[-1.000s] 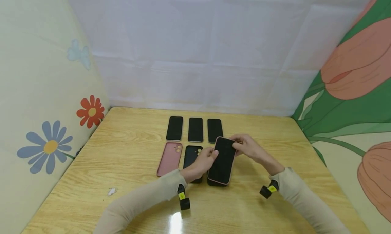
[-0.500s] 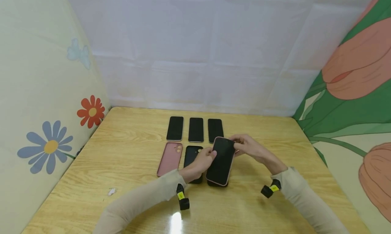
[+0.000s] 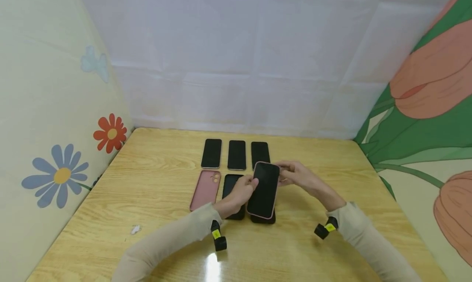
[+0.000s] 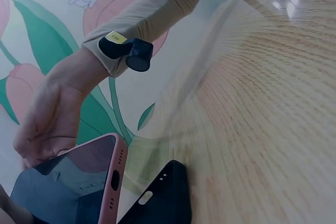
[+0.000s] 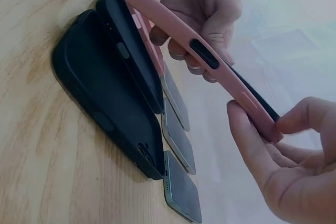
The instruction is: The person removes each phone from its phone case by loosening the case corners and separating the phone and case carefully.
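Note:
A dark-screened phone [image 3: 264, 188] lies screen up in a pink phone case [image 5: 178, 32], tilted above the table. My left hand [image 3: 237, 196] grips its left side, thumb over the screen edge and fingers underneath. At the far right corner, my right hand [image 3: 300, 177] pinches phone and case between thumb and fingers. In the right wrist view, the phone's dark edge stands a little above the case rim near that hand. Below the phone lies a black case [image 3: 263, 219], partly covered. Another black case [image 3: 229, 183] lies under my left hand.
Three phones lie in a row behind: a left one [image 3: 212, 153], a middle one [image 3: 237, 154] and a right one [image 3: 260, 151]. An empty pink case [image 3: 204, 190] lies left of the black ones. A white scrap [image 3: 135, 229] is on the wooden table [image 3: 158, 183].
Both hands have shifted the cased phone slightly left and away from the person, uncovering more of the black case below. The right hand's fingers have moved off the screen toward the phone's edge.

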Motion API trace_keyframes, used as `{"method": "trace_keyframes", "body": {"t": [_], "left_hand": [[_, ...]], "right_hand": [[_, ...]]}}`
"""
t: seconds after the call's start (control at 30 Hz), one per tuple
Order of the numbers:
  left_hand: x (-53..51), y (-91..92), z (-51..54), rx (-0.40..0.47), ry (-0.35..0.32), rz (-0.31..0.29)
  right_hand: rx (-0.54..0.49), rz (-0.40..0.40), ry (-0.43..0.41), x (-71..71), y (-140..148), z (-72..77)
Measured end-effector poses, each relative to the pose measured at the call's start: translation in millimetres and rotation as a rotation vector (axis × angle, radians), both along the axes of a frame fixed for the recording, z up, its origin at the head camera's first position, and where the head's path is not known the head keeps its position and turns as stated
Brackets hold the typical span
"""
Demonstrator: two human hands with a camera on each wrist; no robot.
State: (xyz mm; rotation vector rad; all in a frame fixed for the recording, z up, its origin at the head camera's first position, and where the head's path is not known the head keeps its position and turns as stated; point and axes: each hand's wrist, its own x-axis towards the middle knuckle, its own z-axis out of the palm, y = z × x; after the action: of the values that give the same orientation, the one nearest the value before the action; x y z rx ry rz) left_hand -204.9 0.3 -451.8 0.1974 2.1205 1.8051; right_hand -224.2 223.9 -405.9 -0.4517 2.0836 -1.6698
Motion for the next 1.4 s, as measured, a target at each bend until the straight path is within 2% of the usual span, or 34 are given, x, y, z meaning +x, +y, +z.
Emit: {"method": "trace_keyframes", "body": {"t": [0.17,0.43,0.63,0.77,0.9,1.1,1.4], "left_hand": [[-4.2,-0.8,3.3,0.016,0.019,0.046],[-4.0,-1.4,6.6,0.027,-0.023,0.093],[-5.6,0.1,8.9,0.022,-0.003,0.138],[-6.6,1.4,11.4,0.069,-0.008,0.177],[-6.8,2.5,12.8,0.133,-0.026,0.189],[-6.9,1.9,15.3,0.211,-0.059,0.2],[-6.6,1.4,16.8,0.251,-0.095,0.209]], "right_hand": [[-0.035,0.035,-0.018,2.4,-2,-4.3],[0.019,0.087,-0.055,8.9,-4,-10.0],[0.008,0.112,-0.06,11.9,-6,-15.4],[-0.025,0.139,-0.088,13.7,-9,-21.6],[-0.042,0.158,-0.099,15.8,-10,-27.2],[-0.036,0.135,-0.086,18.6,-12,-31.7],[-0.062,0.068,-0.07,23.0,-16,-31.3]]}}
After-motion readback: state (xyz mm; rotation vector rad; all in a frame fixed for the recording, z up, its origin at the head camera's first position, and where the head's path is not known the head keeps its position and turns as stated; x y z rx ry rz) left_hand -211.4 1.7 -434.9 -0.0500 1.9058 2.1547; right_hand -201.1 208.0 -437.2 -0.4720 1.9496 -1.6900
